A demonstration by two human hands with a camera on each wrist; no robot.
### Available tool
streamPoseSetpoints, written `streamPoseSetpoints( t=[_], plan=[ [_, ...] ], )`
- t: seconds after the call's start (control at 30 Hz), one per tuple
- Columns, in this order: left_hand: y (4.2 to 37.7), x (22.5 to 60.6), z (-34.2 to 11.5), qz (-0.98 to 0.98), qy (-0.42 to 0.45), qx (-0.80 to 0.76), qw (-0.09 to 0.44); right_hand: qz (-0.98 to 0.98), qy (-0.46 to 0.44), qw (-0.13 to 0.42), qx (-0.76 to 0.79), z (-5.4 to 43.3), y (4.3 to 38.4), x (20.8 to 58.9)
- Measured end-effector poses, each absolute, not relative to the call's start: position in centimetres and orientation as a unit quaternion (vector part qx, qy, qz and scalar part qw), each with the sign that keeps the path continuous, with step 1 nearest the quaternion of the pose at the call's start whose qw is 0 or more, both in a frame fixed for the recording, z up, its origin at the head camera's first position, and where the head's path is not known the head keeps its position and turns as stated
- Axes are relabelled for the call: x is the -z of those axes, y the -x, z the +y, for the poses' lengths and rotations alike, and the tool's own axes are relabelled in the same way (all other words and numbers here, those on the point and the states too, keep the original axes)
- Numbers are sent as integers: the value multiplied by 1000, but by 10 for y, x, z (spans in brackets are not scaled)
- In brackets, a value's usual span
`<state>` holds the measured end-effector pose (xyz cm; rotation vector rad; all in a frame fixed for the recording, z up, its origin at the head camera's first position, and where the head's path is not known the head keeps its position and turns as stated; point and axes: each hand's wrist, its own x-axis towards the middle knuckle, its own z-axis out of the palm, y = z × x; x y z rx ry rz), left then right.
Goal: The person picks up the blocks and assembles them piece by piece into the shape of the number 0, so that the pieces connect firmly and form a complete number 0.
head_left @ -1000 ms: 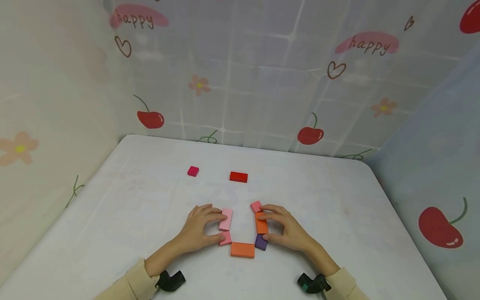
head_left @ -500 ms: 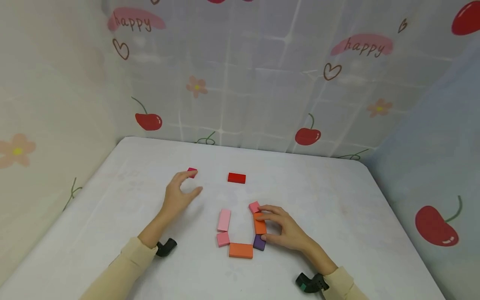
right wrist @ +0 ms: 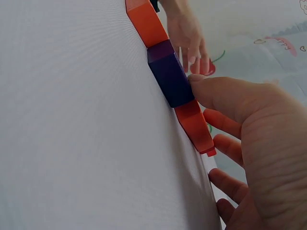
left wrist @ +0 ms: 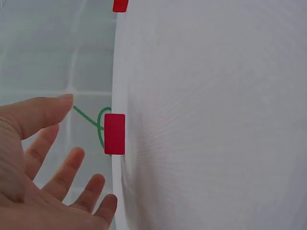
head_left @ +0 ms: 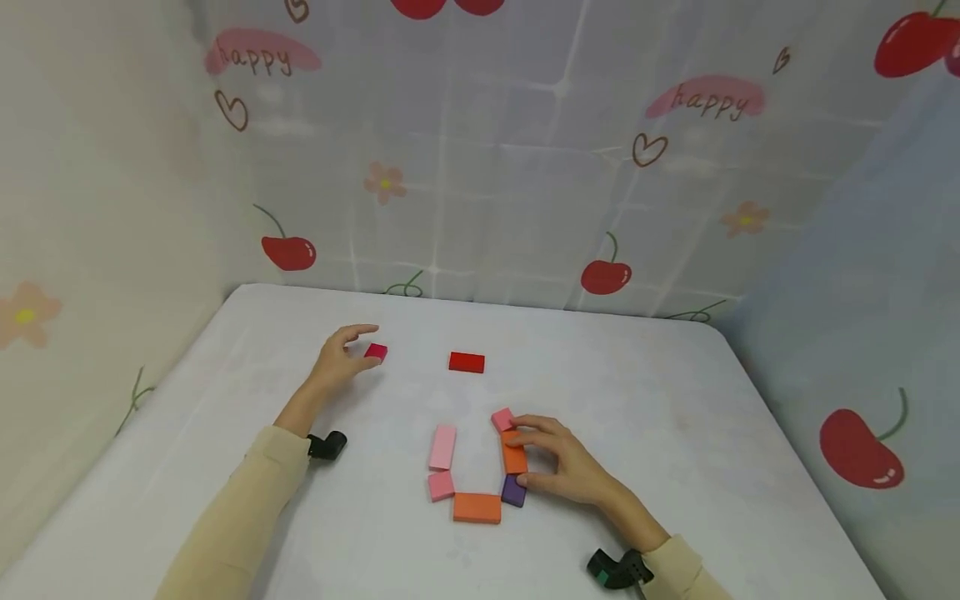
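Observation:
At the far left of the table, my left hand (head_left: 330,367) is spread around a small magenta block (head_left: 377,352), its thumb near the block's front edge and its fingers beyond. The left wrist view shows that block (left wrist: 114,134) apart from the fingertips. My right hand (head_left: 567,468) rests along a column of blocks: the thumb touches a purple block (head_left: 513,491), while the fingertips lie over an orange block (head_left: 513,458) and at a small pink block (head_left: 502,418). Across from them lie a light pink block (head_left: 442,447) and a pink block (head_left: 441,486); another orange block (head_left: 477,508) lies at the front.
A red block (head_left: 467,362) lies farther back, right of the magenta one. The white table (head_left: 637,383) backs onto a curtain (head_left: 517,183) printed with cherries, and more printed cloth hangs at both sides. A black wrist strap mount (head_left: 618,570) is on the right wrist.
My left hand has left the two pink blocks on the left and moved away from me to the magenta block. My right hand stays at its column. The head view has tilted slightly.

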<state>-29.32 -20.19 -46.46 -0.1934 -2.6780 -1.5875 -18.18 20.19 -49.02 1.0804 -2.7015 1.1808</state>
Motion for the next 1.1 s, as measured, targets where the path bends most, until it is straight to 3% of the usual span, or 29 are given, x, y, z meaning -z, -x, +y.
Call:
streamPoseSetpoints(
  t=[0.2,0.53,0.8,1.1],
  plan=[
    [292,482,-212,-868,35,495,-9,-864,-342,-7,-369,200,180,491],
    [297,494,-210,-880,63,466,62,-863,-352,8,-361,202,183,491],
    [300,496,-207,-905,48,421,46,-864,-349,6,-364,203,184,489],
    [303,495,-206,-909,55,408,71,-865,-343,7,-366,203,182,489]
  ],
)
